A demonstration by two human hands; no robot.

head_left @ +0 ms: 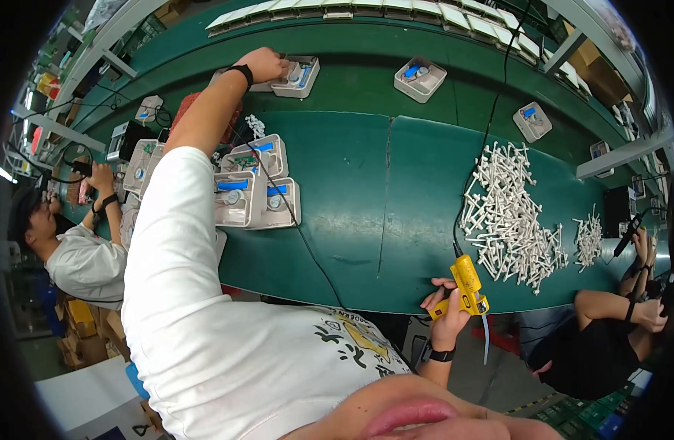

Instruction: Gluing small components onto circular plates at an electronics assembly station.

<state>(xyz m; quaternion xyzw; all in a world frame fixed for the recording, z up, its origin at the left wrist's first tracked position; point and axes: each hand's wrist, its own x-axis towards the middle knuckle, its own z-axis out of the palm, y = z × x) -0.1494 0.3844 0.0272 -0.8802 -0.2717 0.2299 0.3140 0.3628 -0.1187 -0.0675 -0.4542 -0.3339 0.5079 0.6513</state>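
My left arm reaches far across the bench, and my left hand (267, 64) is closed at the near left edge of a white plastic box (304, 86). Its fingertips are partly hidden against that box, which holds a blue block and wired parts. Near the bench's front edge, my right hand (448, 317) is wrapped round the handle of a yellow glue gun (466, 277). The gun's nozzle points down to the right, a pale glue stick hangs below it, and a black cord runs up from it.
Several similar open boxes (282, 214) are stacked left of centre. Another box (420, 79) stands on the far green belt (351, 48). White plastic pieces (509, 213) lie heaped on the right of the green bench (337, 169). Other people (84, 257) sit at both sides.
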